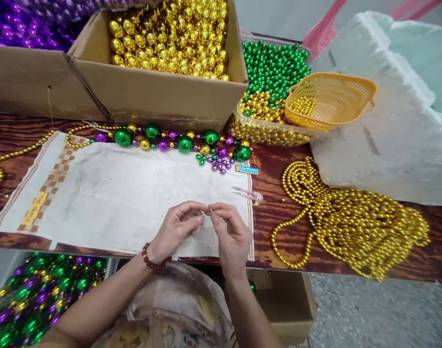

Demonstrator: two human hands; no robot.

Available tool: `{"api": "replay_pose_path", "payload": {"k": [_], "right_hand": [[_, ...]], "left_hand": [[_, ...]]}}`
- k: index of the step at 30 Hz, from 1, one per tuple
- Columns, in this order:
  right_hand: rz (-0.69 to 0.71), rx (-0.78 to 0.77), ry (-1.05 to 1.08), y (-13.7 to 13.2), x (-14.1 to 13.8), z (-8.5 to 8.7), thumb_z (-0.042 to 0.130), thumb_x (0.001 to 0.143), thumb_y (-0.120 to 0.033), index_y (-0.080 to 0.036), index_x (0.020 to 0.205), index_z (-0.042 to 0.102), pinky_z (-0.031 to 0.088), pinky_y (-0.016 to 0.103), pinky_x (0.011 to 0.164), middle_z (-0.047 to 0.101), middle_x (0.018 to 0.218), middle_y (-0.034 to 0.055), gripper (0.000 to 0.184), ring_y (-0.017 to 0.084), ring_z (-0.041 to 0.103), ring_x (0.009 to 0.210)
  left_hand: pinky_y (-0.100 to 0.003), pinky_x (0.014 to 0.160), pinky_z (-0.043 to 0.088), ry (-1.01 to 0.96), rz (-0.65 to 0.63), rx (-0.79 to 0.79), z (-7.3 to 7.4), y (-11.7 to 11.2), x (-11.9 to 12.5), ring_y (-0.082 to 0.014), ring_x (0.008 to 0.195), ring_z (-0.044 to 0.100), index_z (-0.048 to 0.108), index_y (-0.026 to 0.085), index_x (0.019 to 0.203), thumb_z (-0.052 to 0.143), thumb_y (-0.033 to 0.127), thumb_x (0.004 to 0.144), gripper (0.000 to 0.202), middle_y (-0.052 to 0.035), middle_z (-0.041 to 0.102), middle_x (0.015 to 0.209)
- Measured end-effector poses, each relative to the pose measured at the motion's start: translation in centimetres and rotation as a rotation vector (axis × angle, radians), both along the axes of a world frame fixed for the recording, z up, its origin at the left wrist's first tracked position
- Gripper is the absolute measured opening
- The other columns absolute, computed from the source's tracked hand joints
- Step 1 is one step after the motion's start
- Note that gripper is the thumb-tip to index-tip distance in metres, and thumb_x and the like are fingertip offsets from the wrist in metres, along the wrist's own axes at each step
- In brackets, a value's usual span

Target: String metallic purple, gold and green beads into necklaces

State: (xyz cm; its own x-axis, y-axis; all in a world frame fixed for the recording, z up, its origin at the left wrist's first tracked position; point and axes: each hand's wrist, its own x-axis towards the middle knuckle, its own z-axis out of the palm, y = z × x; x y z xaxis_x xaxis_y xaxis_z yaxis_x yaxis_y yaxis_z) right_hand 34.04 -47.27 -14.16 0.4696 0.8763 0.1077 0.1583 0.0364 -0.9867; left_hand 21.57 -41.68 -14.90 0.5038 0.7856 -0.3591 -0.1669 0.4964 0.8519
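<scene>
My left hand (181,224), with a dark red bead bracelet (152,258) at the wrist, is closed in a pinch. Facing it, my right hand (231,232) pinches too, and the fingertips of both meet over the white cloth (108,193). Between them is a thin thread (207,210), too fine to make out fully. Small thread snips (247,193) lie on the cloth just beyond my right hand. Along the cloth's far edge runs a strand of green, purple and gold beads (184,144), with loose small purple beads (221,164) beside its right end.
Cardboard boxes hold gold balls (170,43) and purple beads (25,29). A clear tub (275,133) of green and gold beads carries a yellow basket (333,99). Gold bead chains (359,227) are piled at right, before a white foam box (373,121). Finished-looking strands (50,290) lie below left.
</scene>
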Motion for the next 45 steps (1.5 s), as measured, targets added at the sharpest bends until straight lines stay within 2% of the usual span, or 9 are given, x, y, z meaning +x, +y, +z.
{"api": "replay_pose_path", "payload": {"k": [6,17,26,35,45], "right_hand": [[0.012,0.014,-0.028,0.12,-0.15,-0.2,0.06,0.092,-0.02,-0.02,0.081,0.064,0.048,0.034,0.084,0.066,0.094,0.0044,0.011,0.019,0.062,0.092],[0.012,0.039,-0.061,0.16,-0.39,0.0,0.061,0.091,-0.017,-0.021,0.081,0.064,0.047,0.032,0.083,0.066,0.093,0.0026,0.011,0.017,0.061,0.091],[0.011,0.043,-0.049,0.1,-0.46,-0.34,0.061,0.092,-0.019,-0.021,0.082,0.065,0.048,0.033,0.083,0.066,0.093,0.0033,0.011,0.018,0.062,0.092],[0.009,0.025,-0.036,0.16,-0.38,-0.3,0.061,0.091,-0.019,-0.021,0.081,0.065,0.047,0.033,0.083,0.066,0.093,0.0033,0.011,0.018,0.062,0.091],[-0.012,0.003,0.028,0.28,-0.49,-0.34,0.063,0.09,-0.021,-0.021,0.082,0.068,0.049,0.033,0.082,0.066,0.09,0.0032,0.01,0.018,0.062,0.089]], "left_hand": [[-0.016,0.044,0.03,-0.022,0.022,-0.04,0.03,0.08,0.03,-0.0034,0.048,0.038,0.071,0.015,0.096,0.075,0.032,0.075,0.027,0.0031,0.054,0.064],[-0.017,0.052,0.036,0.079,0.022,0.169,-0.45,-0.66,-0.32,-0.0056,0.056,0.043,0.073,0.016,0.102,0.068,0.028,0.085,0.022,0.0008,0.059,0.07],[-0.019,0.056,0.039,0.086,0.05,0.259,-0.61,-0.81,-0.29,-0.0069,0.062,0.047,0.073,0.017,0.102,0.066,0.027,0.087,0.019,-0.0029,0.067,0.086],[-0.02,0.061,0.042,0.07,0.059,0.316,-0.79,-0.77,-0.25,-0.0085,0.07,0.053,0.072,0.019,0.103,0.065,0.025,0.089,0.017,-0.0033,0.067,0.093],[-0.021,0.061,0.043,0.166,0.05,0.572,-0.57,-0.71,-0.42,-0.0094,0.069,0.054,0.071,0.018,0.105,0.06,0.021,0.093,0.017,-0.0033,0.065,0.085]]}}
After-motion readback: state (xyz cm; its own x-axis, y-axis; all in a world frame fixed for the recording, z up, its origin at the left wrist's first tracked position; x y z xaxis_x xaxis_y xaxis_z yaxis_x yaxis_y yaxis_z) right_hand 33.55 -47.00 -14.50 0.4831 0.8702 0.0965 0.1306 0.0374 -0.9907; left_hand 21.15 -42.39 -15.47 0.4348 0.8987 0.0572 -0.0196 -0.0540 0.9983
